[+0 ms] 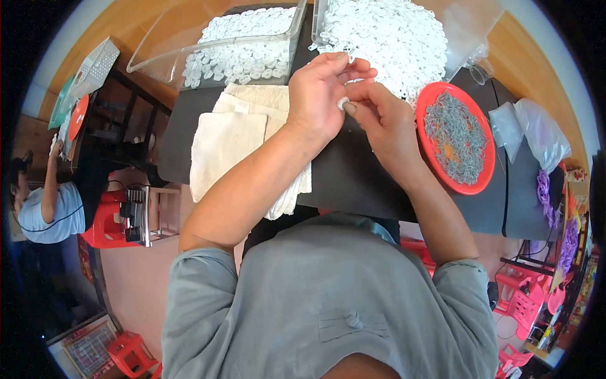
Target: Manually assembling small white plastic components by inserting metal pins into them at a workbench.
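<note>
My right hand (388,120) is closed, its thumb and forefinger pinching a small white plastic ring (343,103) beside my left palm. My left hand (319,91) is turned palm inward with curled fingers. At its thumb and fingertips shows a small white plastic clip (351,55), apparently gripped there, though the pile of like pieces behind blurs its outline. Beyond both hands spreads a large heap of white plastic pieces (394,44). Right of my right hand is a red oval tray (424,142) full of small grey wire pieces (457,136) resembling springs.
A clear plastic bin (151,79) of white pieces stands far left on the dark table (360,177). Folded cream cloths (227,145) lie beneath my left forearm. Clear plastic bags (543,132) and purple string (546,196) are at the right. Another person (53,211) works far left.
</note>
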`<state>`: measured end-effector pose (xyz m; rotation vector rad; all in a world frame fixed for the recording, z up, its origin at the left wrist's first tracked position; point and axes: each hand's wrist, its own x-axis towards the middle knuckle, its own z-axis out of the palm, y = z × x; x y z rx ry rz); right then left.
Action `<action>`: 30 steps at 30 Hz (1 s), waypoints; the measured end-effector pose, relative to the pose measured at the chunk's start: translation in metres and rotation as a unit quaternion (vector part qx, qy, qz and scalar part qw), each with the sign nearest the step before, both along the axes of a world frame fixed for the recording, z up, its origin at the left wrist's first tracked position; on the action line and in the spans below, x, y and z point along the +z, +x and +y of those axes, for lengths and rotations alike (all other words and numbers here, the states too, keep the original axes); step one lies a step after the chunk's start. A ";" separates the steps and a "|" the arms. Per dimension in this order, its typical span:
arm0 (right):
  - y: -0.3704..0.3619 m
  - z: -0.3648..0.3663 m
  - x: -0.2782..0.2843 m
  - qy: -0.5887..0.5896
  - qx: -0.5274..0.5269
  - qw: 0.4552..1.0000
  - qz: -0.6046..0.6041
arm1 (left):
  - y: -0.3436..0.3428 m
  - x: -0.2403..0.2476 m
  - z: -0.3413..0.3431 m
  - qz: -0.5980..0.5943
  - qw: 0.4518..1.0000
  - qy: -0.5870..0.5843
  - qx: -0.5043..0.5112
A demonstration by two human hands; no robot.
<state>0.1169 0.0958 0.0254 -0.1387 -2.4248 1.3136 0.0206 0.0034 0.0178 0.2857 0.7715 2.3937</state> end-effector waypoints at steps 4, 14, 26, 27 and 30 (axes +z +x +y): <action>0.002 -0.001 -0.003 -0.005 0.020 0.998 0.058 | 0.006 0.000 0.002 -0.024 0.999 0.003 -0.022; 0.007 0.017 0.021 -0.249 -0.012 0.967 -0.046 | 0.009 -0.001 0.006 0.072 0.990 -0.097 0.077; 0.008 0.048 0.023 -0.326 -0.022 0.945 -0.004 | 0.023 0.005 0.005 0.234 0.944 -0.213 0.089; 0.008 0.047 0.024 -0.315 -0.023 0.949 -0.009 | 0.023 0.005 0.005 0.232 0.945 -0.212 0.089; 0.007 0.046 0.022 -0.317 -0.021 0.948 -0.006 | 0.023 0.005 0.004 0.232 0.945 -0.212 0.089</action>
